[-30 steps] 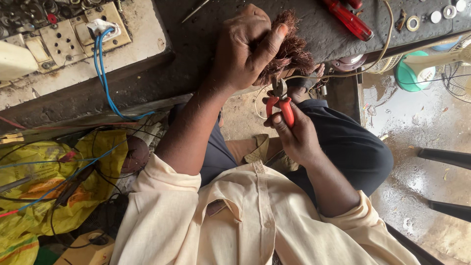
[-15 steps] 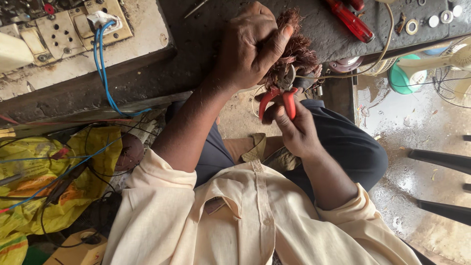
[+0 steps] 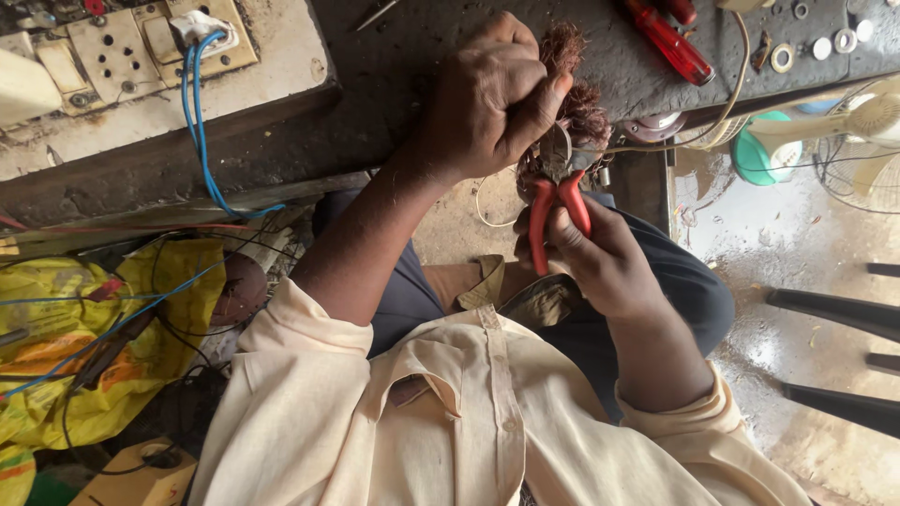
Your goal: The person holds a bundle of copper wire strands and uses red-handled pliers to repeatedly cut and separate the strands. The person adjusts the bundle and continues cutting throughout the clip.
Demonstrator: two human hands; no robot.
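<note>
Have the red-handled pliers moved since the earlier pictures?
Yes. The red-handled pliers went up and rightward, nearer the dark workbench edge, into the copper wire bundle.

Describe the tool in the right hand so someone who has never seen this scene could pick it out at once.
Start at the dark workbench along the top. Below its front edge, the right hand holds red-handled pliers, nose up in the copper wire bundle. The red screwdriver lies loose on the bench; the pliers have two handles.

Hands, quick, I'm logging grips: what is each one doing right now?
Left hand: closed around the bundle of copper wire.
Right hand: closed on the red-handled pliers, whose jaws are at the bundle.
</note>
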